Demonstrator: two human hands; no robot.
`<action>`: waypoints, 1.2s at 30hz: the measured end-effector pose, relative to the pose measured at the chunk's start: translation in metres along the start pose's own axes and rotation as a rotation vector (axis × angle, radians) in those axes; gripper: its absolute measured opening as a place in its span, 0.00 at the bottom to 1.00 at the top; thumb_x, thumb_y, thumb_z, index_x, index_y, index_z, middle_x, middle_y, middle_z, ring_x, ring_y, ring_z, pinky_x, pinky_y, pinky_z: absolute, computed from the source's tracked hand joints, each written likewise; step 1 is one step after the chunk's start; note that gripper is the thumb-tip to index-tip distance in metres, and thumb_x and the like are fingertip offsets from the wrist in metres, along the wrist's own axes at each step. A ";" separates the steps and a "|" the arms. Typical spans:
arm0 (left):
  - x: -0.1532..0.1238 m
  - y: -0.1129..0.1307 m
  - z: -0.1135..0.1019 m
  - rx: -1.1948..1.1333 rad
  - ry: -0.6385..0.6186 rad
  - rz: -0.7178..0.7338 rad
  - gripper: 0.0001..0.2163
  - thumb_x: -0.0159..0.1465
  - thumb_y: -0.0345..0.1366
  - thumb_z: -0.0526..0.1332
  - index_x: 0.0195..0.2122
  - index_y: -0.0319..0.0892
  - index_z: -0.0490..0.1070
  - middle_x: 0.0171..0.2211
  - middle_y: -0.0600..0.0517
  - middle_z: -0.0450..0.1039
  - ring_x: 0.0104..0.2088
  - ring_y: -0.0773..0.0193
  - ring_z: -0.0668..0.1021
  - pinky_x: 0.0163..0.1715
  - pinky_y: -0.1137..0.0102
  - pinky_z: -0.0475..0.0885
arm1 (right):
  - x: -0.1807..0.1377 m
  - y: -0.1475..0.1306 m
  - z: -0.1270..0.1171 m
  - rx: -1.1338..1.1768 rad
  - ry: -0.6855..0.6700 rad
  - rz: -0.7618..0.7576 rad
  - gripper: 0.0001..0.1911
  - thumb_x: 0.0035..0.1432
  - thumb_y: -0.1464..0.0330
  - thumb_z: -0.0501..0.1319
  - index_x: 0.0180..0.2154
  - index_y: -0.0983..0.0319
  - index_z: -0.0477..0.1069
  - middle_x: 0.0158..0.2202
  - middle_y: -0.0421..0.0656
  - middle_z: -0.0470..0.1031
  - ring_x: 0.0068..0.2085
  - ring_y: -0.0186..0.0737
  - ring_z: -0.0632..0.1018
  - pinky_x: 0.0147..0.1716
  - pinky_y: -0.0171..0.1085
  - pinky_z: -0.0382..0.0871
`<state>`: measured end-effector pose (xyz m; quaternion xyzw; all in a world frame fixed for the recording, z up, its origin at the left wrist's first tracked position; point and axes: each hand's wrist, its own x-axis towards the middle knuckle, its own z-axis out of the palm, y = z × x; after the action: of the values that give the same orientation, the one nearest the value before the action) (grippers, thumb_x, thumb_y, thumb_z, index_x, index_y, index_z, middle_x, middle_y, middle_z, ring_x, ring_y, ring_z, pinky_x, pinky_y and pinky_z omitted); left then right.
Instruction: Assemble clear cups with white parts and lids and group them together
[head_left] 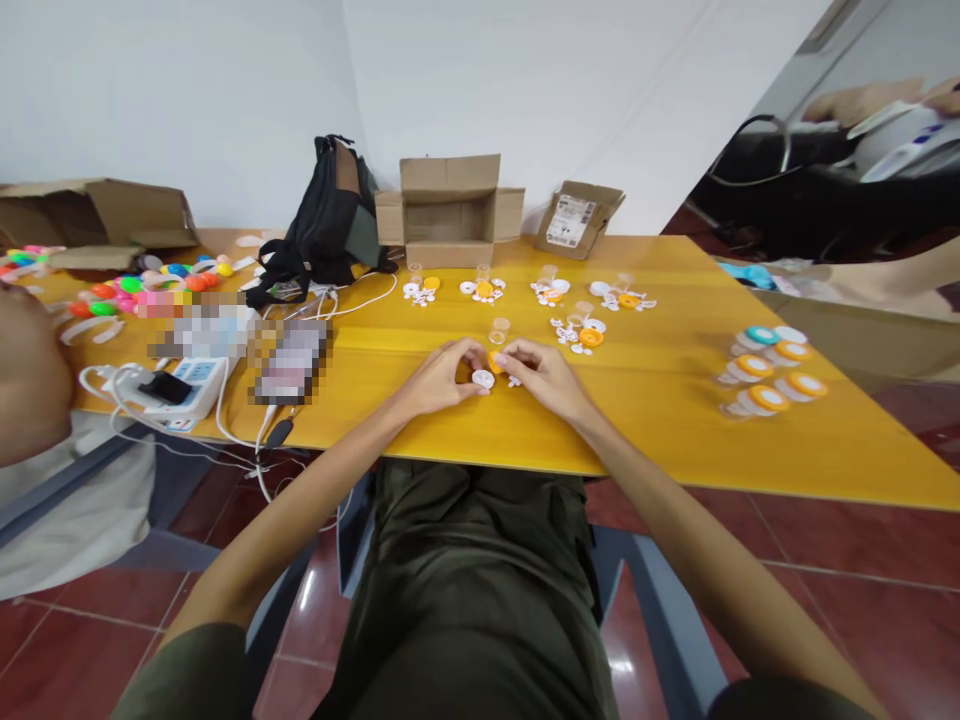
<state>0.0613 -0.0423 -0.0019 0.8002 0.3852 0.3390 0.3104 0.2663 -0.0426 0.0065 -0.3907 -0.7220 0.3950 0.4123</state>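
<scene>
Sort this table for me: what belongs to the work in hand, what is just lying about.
In hand: left hand and right hand on a white disc and orange piece; clear cup; part sets; orange-ringed discs.
Lying about: backpack, cardboard box, power strip, coloured balls.

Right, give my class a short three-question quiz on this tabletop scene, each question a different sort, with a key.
1. True or false: the black backpack stands on the yellow table.
2. What lies between the fingertips of the left hand and the right hand? A: white round cap. B: scissors. C: a pen.
3. Fill in: the open cardboard box sits at the table's ___ edge.
Key: 1 true; 2 A; 3 far.
</scene>
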 end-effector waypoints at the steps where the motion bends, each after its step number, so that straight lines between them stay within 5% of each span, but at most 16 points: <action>1: 0.000 0.000 0.000 0.003 0.004 0.003 0.16 0.56 0.33 0.71 0.44 0.43 0.70 0.40 0.51 0.80 0.43 0.59 0.80 0.50 0.62 0.73 | 0.000 -0.001 0.000 -0.022 -0.005 -0.008 0.27 0.56 0.41 0.64 0.26 0.59 0.70 0.23 0.38 0.70 0.26 0.36 0.69 0.27 0.35 0.65; 19: -0.001 -0.002 0.002 0.079 0.006 0.020 0.16 0.60 0.39 0.70 0.48 0.45 0.69 0.44 0.49 0.78 0.46 0.56 0.80 0.50 0.61 0.74 | -0.009 -0.001 0.002 -0.384 -0.115 -0.235 0.07 0.64 0.64 0.63 0.37 0.57 0.80 0.41 0.45 0.85 0.41 0.46 0.84 0.44 0.43 0.77; 36: -0.001 -0.006 0.001 0.036 -0.007 0.023 0.20 0.57 0.35 0.72 0.50 0.44 0.69 0.46 0.48 0.78 0.47 0.56 0.80 0.52 0.58 0.74 | -0.008 0.003 -0.007 -0.572 -0.192 -0.393 0.12 0.68 0.68 0.59 0.43 0.56 0.82 0.48 0.47 0.84 0.49 0.49 0.84 0.51 0.48 0.78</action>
<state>0.0595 -0.0399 -0.0075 0.8112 0.3809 0.3327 0.2935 0.2762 -0.0469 0.0037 -0.3051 -0.9001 0.1249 0.2848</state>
